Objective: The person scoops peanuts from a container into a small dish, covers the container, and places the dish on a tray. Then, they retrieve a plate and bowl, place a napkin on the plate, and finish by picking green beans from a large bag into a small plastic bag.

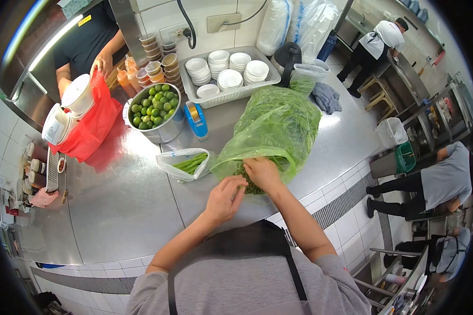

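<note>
A large green plastic bag (278, 115) full of leafy greens lies on the steel counter, its mouth facing me. Inside that mouth are small dark green pieces (253, 187). My right hand (263, 172) is at the opening, fingers bent down over the pieces; what it pinches is hidden. My left hand (226, 198) is beside it at the bag's left edge, fingers curled and drawn together, and I cannot make out anything in them. Just left of the bag, a small clear bag (165, 160) holds green stalks (191, 164).
A pot of limes (155, 107), a blue tape dispenser (196, 119) and a basket of white bowls (192, 95) stand behind. At the left, a person's hands (102, 64) are at a red bag (97, 121). A grey cloth (326, 98) lies right; other people work beyond.
</note>
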Available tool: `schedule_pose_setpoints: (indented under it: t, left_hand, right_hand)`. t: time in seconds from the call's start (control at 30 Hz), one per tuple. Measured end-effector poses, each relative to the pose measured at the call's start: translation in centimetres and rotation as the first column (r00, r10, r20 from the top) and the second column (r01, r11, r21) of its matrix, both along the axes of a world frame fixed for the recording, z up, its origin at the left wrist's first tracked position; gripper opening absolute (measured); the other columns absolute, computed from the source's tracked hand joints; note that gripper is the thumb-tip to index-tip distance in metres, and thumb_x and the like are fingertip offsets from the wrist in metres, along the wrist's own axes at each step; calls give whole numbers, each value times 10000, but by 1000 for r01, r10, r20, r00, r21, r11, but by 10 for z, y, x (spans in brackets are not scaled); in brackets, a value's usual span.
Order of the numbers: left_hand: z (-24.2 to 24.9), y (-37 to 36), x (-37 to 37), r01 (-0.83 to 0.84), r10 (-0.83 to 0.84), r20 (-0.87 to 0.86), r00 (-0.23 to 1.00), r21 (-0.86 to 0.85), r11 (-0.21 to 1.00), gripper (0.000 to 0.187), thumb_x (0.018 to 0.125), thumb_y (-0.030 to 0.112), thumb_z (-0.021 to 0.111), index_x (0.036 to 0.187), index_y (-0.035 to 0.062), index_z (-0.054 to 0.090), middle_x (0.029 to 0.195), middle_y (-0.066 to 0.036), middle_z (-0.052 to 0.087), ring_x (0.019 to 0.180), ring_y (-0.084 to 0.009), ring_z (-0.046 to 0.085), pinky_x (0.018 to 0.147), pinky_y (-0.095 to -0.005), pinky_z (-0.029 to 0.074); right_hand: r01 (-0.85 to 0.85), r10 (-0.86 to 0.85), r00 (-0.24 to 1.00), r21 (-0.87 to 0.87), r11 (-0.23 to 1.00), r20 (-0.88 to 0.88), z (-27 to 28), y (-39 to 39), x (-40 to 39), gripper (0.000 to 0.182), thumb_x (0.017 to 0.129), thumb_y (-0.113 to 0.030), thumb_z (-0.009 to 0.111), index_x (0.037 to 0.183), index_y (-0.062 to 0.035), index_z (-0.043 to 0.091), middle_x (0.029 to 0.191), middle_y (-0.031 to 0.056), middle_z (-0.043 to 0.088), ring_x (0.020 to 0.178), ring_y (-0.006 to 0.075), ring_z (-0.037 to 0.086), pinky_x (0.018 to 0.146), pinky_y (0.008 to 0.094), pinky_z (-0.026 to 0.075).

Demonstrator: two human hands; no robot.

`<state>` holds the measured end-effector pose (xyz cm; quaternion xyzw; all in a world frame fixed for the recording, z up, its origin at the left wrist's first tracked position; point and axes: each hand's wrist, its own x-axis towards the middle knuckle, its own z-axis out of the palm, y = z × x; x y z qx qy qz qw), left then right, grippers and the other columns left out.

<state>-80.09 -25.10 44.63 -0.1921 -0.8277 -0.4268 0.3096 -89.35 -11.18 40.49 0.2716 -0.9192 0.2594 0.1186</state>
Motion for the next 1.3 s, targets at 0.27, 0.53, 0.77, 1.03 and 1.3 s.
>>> schedule_pose_setpoints:
  t: [0.27,0.53,0.77,1.03,1.3]
  left_hand:
    - [17,-8,-15,-159,-65,659,749,274,948,262,755,71,604,1012,31,576,772,-102,555,571,-158,527,536,-291,427]
    - [3,5,-44,52,-95,270,958,163,985,184,716,76,648,888,18,619,726,-89,539,609,-137,486,557,-271,398]
    - [0,-1,-44,-116,-80,512,855,341,933,130,742,96,674,818,7,618,769,-29,533,718,-91,482,631,-228,384]
    - [-5,2,-49,-212,-2,296,955,688,694,115,761,71,671,816,-18,623,850,-37,545,728,-89,469,643,-212,371]
    - [6,8,-16,-128,-42,174,984,848,514,56,803,26,608,849,-6,606,897,-40,523,734,-63,434,645,-203,357]
  right_hand:
    - [-166,144,982,-202,965,-119,64,-3,24,78,735,-90,599,786,-37,572,728,111,573,630,264,577,573,357,475]
    - [63,108,963,-598,799,246,50,23,25,106,723,32,598,817,-9,572,733,84,561,606,151,542,551,246,445]
    - [56,-43,998,-409,911,40,34,21,33,111,755,-14,591,862,-2,565,833,118,580,692,214,589,585,309,473]
    - [-15,179,924,-436,900,338,44,11,51,115,782,-77,600,861,5,614,837,108,604,666,196,591,591,281,469]
    - [563,452,624,-768,306,638,29,11,30,96,818,-91,580,832,-4,617,728,45,577,605,109,521,541,238,420]
